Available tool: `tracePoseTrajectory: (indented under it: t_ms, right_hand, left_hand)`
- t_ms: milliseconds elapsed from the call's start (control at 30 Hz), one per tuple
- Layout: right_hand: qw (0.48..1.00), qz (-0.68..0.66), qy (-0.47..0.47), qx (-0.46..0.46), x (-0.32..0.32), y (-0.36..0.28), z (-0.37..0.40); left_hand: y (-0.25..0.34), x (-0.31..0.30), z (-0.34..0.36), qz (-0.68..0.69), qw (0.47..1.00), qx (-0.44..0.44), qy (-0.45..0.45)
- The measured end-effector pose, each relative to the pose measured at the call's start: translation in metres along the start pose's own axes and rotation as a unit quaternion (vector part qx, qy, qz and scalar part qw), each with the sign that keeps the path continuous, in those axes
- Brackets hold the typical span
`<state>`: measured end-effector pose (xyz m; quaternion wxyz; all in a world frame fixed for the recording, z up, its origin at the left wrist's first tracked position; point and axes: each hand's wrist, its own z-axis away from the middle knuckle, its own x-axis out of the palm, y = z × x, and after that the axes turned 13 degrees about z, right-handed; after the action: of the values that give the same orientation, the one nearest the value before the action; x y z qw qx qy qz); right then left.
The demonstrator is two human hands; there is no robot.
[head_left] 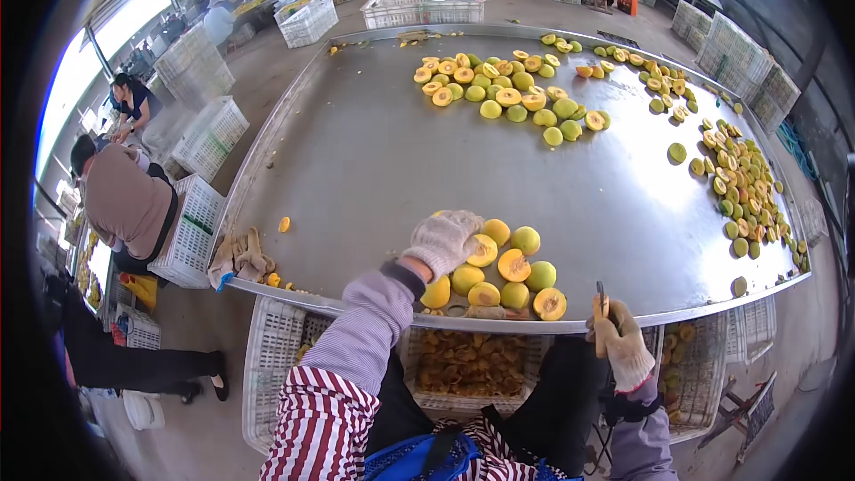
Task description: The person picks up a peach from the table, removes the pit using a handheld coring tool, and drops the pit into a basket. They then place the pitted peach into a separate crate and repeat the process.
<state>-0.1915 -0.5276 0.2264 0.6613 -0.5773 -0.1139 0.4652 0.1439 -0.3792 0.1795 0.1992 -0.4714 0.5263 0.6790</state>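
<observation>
In a knitted glove, my left hand (443, 242) closes over a halved yellow fruit (482, 250) at the left of a small group of fruit near the table's front edge. Several halves there show orange flesh, such as one half (514, 264) with its cut face up. My right hand (621, 338), also gloved, is wrapped round a small tool (601, 301) with a dark, curved tip and a light handle, just beyond the front edge and right of the group. Farther back on the metal table (356, 142) lies a larger pile of halves (508, 93).
More halves (748, 183) lie along the table's right side. Gloves or cloths (242, 254) rest at the front left corner. Below the edge stand a crate of peelings (472, 365) and other crates (267, 365). People (129, 200) sit at the left.
</observation>
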Motion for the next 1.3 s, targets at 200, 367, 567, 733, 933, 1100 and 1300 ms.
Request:
tracePoseTrajectory:
  t_ms: [200,367,567,733,933,1100,1300]
  right_hand:
    - [0.996,-0.042,-0.063,0.047,0.042,0.008,0.029]
    - [0.987,-0.139,-0.075,-0.010,0.063,-0.002,0.050]
    - [0.981,-0.164,-0.104,-0.028,0.074,-0.028,0.068]
    - [0.986,-0.089,-0.128,-0.061,0.088,-0.051,0.093]
    - [0.981,0.056,-0.096,-0.157,0.104,-0.062,0.115]
    - [0.976,0.116,-0.068,-0.172,0.105,-0.073,0.129]
    - [0.960,0.166,-0.020,-0.225,0.103,-0.085,0.141]
  left_hand:
    - [0.032,0.020,-0.012,0.041,0.979,-0.168,-0.109]
    - [0.029,0.019,0.014,0.194,0.967,-0.162,0.032]
    - [0.065,-0.012,0.096,0.710,0.697,-0.069,0.076]
    - [0.108,-0.023,0.167,0.847,0.519,-0.080,0.076]
    - [0.138,-0.012,0.200,0.828,0.524,-0.078,0.182]
    - [0.149,-0.012,0.207,0.853,0.489,-0.019,0.184]
    - [0.153,-0.009,0.218,0.871,0.464,0.010,0.164]
